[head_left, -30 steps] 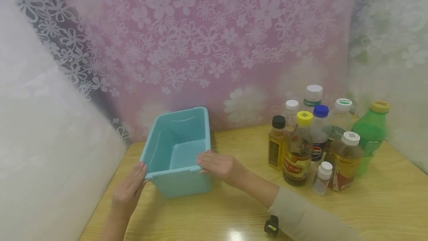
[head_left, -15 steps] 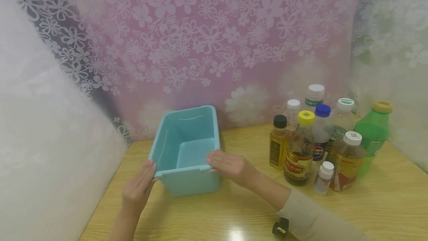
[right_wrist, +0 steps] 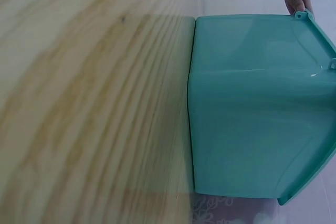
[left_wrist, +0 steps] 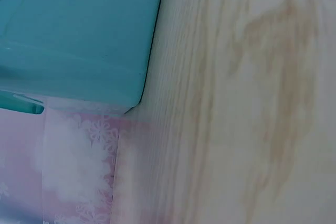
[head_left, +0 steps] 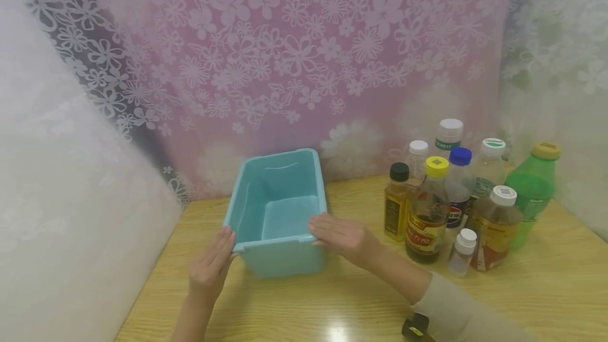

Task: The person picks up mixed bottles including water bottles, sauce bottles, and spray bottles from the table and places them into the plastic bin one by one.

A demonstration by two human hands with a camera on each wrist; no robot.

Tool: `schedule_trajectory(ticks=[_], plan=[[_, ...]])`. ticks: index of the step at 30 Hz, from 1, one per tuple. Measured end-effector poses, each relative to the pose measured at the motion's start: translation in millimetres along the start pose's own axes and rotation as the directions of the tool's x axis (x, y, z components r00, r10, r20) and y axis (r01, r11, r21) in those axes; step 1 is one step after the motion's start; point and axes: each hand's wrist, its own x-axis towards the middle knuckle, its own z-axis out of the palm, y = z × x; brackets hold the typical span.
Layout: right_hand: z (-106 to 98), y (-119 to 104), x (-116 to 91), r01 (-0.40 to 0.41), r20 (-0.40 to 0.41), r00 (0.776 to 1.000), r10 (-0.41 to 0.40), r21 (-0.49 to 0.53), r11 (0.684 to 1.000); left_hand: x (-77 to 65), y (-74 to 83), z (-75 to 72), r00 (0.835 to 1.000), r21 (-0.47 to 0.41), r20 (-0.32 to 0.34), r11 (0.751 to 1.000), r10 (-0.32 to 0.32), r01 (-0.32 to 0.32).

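Left hand (head_left: 210, 265) and right hand (head_left: 345, 237) grip the teal bin (head_left: 282, 260) at its near corners; presumably light, stiff and slick, it suits a rim hold.

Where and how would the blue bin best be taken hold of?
Probably by the rim at its two near corners, coming from the person's side, one hand on each. The blue bin stands upright with its open top facing up, and its lip juts out beyond walls that taper toward the base, so fingers and thumb can likely pinch that edge.
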Motion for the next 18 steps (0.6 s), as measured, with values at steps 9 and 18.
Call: schedule_trajectory(ticks=[9,18], plan=[[-14,1,-8,-0.031,0.001,1.0,0.031,0.055,0.998,4.9,9.9,7.4,1.0,-0.042,0.01,0.999,-0.008,0.009],[-28,-1,-16,-0.058,0.008,0.998,0.057,0.02,0.998,11.5,17.9,18.4,1.0,-0.053,-0.014,0.998,0.028,-0.029]])
